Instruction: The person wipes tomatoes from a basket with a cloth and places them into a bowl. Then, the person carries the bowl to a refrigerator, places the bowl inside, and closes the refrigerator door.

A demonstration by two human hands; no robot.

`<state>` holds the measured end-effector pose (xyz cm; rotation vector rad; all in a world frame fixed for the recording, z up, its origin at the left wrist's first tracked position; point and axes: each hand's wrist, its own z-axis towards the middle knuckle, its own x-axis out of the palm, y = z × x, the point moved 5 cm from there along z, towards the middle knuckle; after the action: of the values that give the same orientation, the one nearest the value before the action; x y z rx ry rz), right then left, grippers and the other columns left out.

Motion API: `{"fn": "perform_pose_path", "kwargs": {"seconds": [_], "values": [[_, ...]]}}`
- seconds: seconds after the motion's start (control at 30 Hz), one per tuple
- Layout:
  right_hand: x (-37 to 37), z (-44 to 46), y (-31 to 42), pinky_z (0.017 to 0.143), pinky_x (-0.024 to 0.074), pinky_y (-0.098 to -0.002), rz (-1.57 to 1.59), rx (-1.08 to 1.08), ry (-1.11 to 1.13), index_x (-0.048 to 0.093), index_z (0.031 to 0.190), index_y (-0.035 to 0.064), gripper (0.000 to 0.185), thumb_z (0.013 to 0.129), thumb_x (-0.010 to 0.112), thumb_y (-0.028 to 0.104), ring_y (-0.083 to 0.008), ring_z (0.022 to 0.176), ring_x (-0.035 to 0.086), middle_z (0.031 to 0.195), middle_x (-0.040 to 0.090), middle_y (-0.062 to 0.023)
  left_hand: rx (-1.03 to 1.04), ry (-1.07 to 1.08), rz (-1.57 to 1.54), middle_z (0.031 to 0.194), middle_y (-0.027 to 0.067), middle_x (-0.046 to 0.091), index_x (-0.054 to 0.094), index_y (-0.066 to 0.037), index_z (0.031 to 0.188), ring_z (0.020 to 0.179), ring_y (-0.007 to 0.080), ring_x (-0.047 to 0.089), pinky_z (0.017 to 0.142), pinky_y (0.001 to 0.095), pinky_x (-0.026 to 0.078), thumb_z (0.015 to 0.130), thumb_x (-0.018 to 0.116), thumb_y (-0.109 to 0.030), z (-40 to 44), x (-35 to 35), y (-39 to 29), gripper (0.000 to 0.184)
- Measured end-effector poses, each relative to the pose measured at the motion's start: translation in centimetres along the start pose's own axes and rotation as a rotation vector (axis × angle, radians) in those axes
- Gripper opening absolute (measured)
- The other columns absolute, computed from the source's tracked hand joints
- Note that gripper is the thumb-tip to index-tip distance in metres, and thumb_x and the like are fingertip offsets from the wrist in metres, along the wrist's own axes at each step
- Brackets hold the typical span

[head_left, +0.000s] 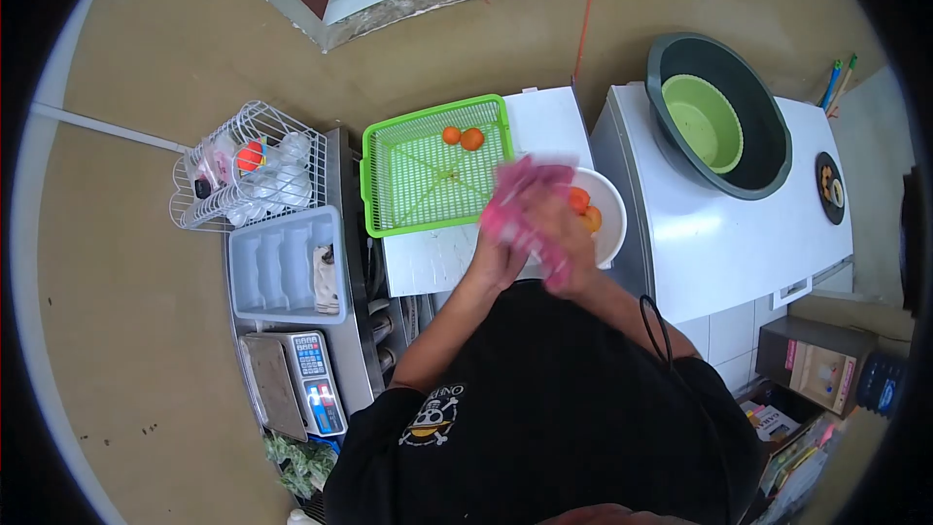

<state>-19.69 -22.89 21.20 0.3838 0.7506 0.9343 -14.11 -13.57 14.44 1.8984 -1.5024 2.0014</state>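
A pink cloth (525, 196), smeared by motion, is bunched between my two hands over the front of the white table. My right hand (569, 233) is closed on the cloth from the right. From the left, my left hand (496, 258) is closed around the cloth's lower part. Whether something is wrapped inside the cloth I cannot tell. Just right of my hands stands a white bowl (609, 196) with orange-red round fruits (578, 199) in it, partly hidden by my right hand. To the left, a green plastic basket (389, 180) holds two orange fruits (472, 140) near its back right corner.
On the white surface at right, a dark green tub (773, 141) holds a light green basin (700, 122). A black dish (828, 196) lies beyond it. At left are a white wire rack (255, 117), a grey divided tray (272, 253) and a digital scale (316, 384).
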Motion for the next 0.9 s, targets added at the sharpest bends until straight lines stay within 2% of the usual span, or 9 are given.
{"fn": "perform_pose_path", "kwargs": {"seconds": [0.13, 0.2, 0.23, 0.37, 0.43, 0.5, 0.67, 0.77, 0.9], "values": [[1.0, -0.8, -5.6, 0.097, 0.0400, -0.0411, 0.096, 0.360, -0.082, 0.051, 0.122, -0.0021, 0.042, 0.081, 0.051, 0.002, -0.0336, 0.117, 0.051, 0.124, 0.053, -0.0207, 0.023, -0.040, 0.034, 0.121, 0.0073, 0.051, 0.045, -0.010, 0.125, 0.108, 0.0184, 0.052, 0.093, 0.0347, 0.045, 0.095, 0.043, -0.038, 1.3, -3.0, 1.7, 0.041], [-0.3, -0.9, -4.0, 0.096, 0.0408, -0.0431, 0.176, 0.294, -0.267, 0.051, 0.121, -0.0026, 0.040, 0.082, 0.049, 0.002, -0.0327, 0.116, 0.052, 0.124, 0.053, -0.0217, -0.083, 0.463, -0.416, 0.121, 0.0072, 0.051, 0.045, -0.010, 0.126, 0.107, 0.0169, 0.052, 0.092, 0.0339, 0.046, 0.095, 0.046, -0.035, 1.5, -2.5, 1.9, 0.040], [-0.3, -1.6, -2.5, 0.096, 0.0406, -0.0435, 0.162, 0.165, -0.301, 0.051, 0.121, -0.0024, 0.039, 0.082, 0.048, 0.004, -0.0325, 0.116, 0.052, 0.124, 0.053, -0.0220, -0.123, 0.015, -0.291, 0.119, 0.0074, 0.052, 0.045, -0.010, 0.126, 0.105, 0.0156, 0.053, 0.089, 0.0330, 0.048, 0.095, 0.045, -0.034, 0.6, -1.1, 1.3, 0.039], [1.5, -0.4, -1.2, 0.096, 0.0398, -0.0476, -0.171, -0.007, 0.161, 0.055, 0.114, -0.0020, 0.035, 0.081, 0.052, 0.008, -0.0368, 0.113, 0.052, 0.123, 0.053, -0.0220, 0.005, -0.115, -0.007, 0.119, 0.0040, 0.054, 0.044, -0.011, 0.128, 0.107, 0.0162, 0.053, 0.091, 0.0331, 0.044, 0.096, 0.040, -0.037, -0.1, -1.2, 1.4, 0.041], [1.3, -0.4, -3.0, 0.099, 0.0366, -0.0481, -0.057, 0.124, -0.001, 0.054, 0.117, -0.0014, 0.037, 0.082, 0.052, 0.010, -0.0380, 0.117, 0.049, 0.125, 0.052, -0.0213, -0.106, -0.233, -0.043, 0.119, 0.0033, 0.054, 0.043, -0.009, 0.129, 0.107, 0.0158, 0.053, 0.090, 0.0316, 0.045, 0.098, 0.038, -0.035, 0.9, -1.8, 1.6, 0.041], [-0.1, -1.2, -3.8, 0.102, 0.0331, -0.0478, 0.200, 0.300, -0.260, 0.052, 0.121, 0.0001, 0.042, 0.081, 0.054, 0.015, -0.0365, 0.118, 0.048, 0.125, 0.053, -0.0172, -0.039, -0.204, -0.019, 0.118, 0.0032, 0.054, 0.044, -0.009, 0.128, 0.106, 0.0149, 0.053, 0.089, 0.0311, 0.045, 0.097, 0.038, -0.034, 0.9, -1.2, 1.1, 0.040], [2.7, -1.6, -2.9, 0.101, 0.0359, -0.0473, -0.174, -0.003, 0.278, 0.055, 0.120, 0.0051, 0.043, 0.078, 0.056, 0.008, -0.0359, 0.117, 0.050, 0.122, 0.055, -0.0171, 0.047, -0.289, 0.030, 0.102, 0.0034, 0.057, 0.051, -0.008, 0.118, 0.085, 0.0118, 0.053, 0.071, 0.0282, 0.047, 0.097, 0.041, -0.027, 0.5, -2.0, 1.3, 0.030], [0.1, -0.7, -4.2, 0.102, 0.0351, -0.0443, 0.091, 0.297, -0.293, 0.055, 0.118, 0.0036, 0.042, 0.077, 0.060, 0.011, -0.0347, 0.118, 0.050, 0.122, 0.055, -0.0166, 0.005, -0.217, -0.027, 0.101, 0.0041, 0.056, 0.052, -0.007, 0.113, 0.081, 0.0119, 0.051, 0.069, 0.0269, 0.045, 0.097, 0.039, -0.028, 0.5, -1.9, 1.1, 0.029], [1.5, -1.2, -0.1, 0.101, 0.0356, -0.0422, 0.051, 0.015, 0.160, 0.054, 0.116, 0.0005, 0.039, 0.077, 0.056, 0.005, -0.0363, 0.118, 0.049, 0.121, 0.055, -0.0188, 0.097, -0.161, 0.048, 0.108, 0.0054, 0.054, 0.047, -0.007, 0.118, 0.097, 0.0161, 0.053, 0.082, 0.0315, 0.046, 0.097, 0.039, -0.028, -0.4, -2.6, 1.9, 0.031]]}}
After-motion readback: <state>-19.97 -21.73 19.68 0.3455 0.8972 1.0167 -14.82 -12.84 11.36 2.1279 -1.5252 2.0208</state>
